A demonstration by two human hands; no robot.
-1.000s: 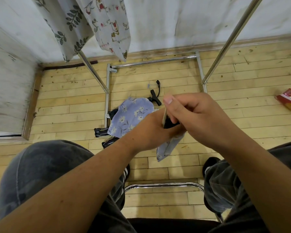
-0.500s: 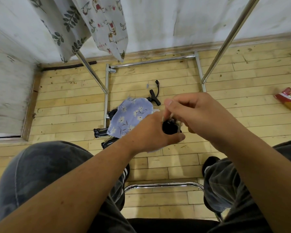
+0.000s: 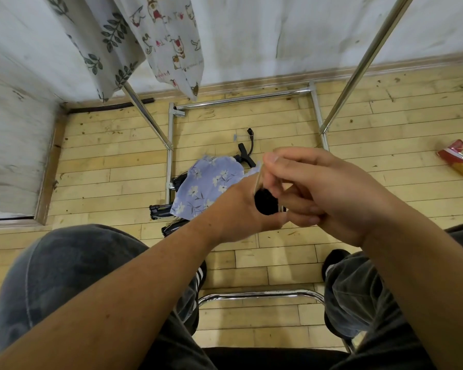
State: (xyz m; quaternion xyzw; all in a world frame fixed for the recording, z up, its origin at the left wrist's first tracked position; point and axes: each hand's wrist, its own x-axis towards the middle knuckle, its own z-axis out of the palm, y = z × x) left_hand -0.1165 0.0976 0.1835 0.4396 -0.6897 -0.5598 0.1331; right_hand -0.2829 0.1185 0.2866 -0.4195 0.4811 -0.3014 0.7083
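- Gone from under the hands is the pale cloth that was hanging there a second ago; only a blurred pale edge is showing below the left wrist now.
- Both hands are staying together at the centre of the frame, hardly shifted.
- The left hand (image 3: 241,206) is curling round a small black thing (image 3: 263,202), which is sitting at centre frame, above the floor and between the knees.
- The right hand (image 3: 332,193) is pinching a thin pale strip (image 3: 258,180) between thumb and forefinger; the strip is slanting down to touch the black thing.
- The right hand's other fingers are folding in against the left hand's fingertips.
- What the black thing is, I cannot tell.
- Just beyond the hands, a blue floral cloth (image 3: 206,188) is lying on the wooden floor (image 3: 104,177), draping over black legs (image 3: 159,210).
- A metal rack (image 3: 241,98) is standing around that cloth, its poles rising to the upper left and upper right.
- Two printed cloths (image 3: 155,36) are hanging at the upper left.
- A red and yellow packet (image 3: 459,160) is lying at the right edge.
- A chrome tube (image 3: 257,295) is curving between the jeans-clad legs at the bottom.
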